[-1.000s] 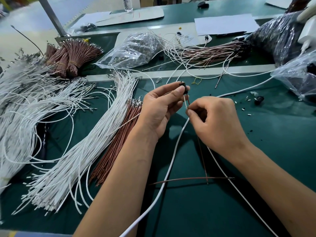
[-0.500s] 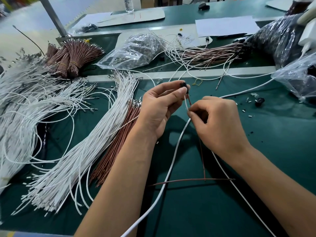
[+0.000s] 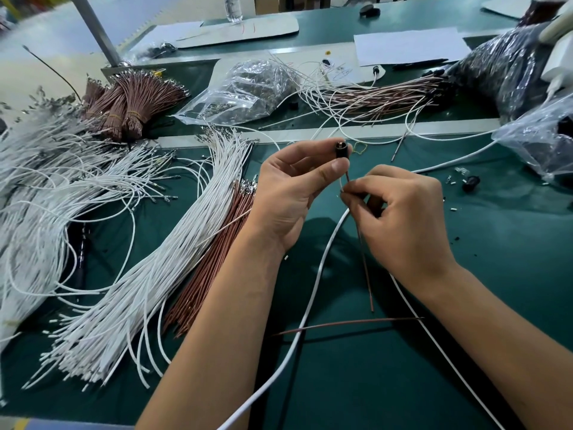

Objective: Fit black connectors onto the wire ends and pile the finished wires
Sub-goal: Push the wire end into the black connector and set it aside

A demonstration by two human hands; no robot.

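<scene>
Raised cylindrical black connector (image 3: 341, 149), left hand (image 3: 297, 193)

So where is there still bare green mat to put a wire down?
Bare mat lies right of the right hand, before the plastic bag, dotted with small bits. More lies near the front edge between the forearms. The left side is crowded with white wires and brown wires.

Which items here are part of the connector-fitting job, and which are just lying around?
In the job:
black connector, in the left hand
brown wire, in the right hand
white wire bundle
finished wires

Lying about:
paper sheet
thick white cable
</scene>
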